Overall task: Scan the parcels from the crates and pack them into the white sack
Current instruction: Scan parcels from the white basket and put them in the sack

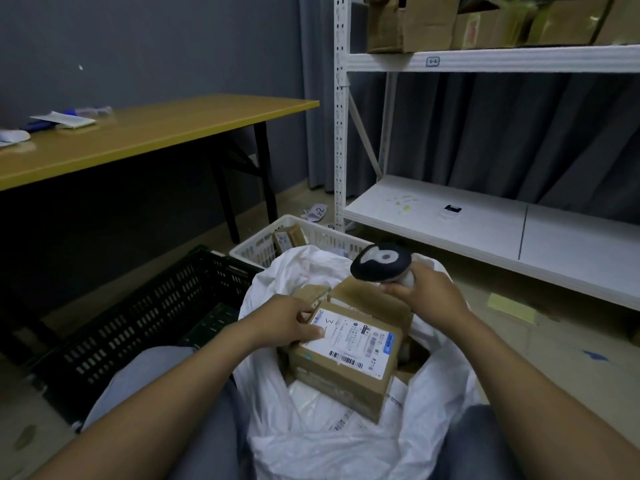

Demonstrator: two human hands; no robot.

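Observation:
A cardboard parcel [349, 372] with a white shipping label lies tilted in the mouth of the white sack [311, 441], on top of other parcels. My left hand [287, 320] grips its upper left corner. My right hand [429, 296] holds a black and grey barcode scanner [379, 261] just above and behind the parcel, head pointing left. Another brown box [367, 296] sits behind the labelled one inside the sack. A white crate [263, 247] behind the sack holds a small parcel [289, 237]. A black crate [156, 317] stands to the left.
A yellow-topped table [156, 133] with papers stands at the back left. White metal shelving [485, 216] runs along the right, with cardboard boxes [412, 22] on the upper shelf. Paper scraps lie on the floor. My knees flank the sack.

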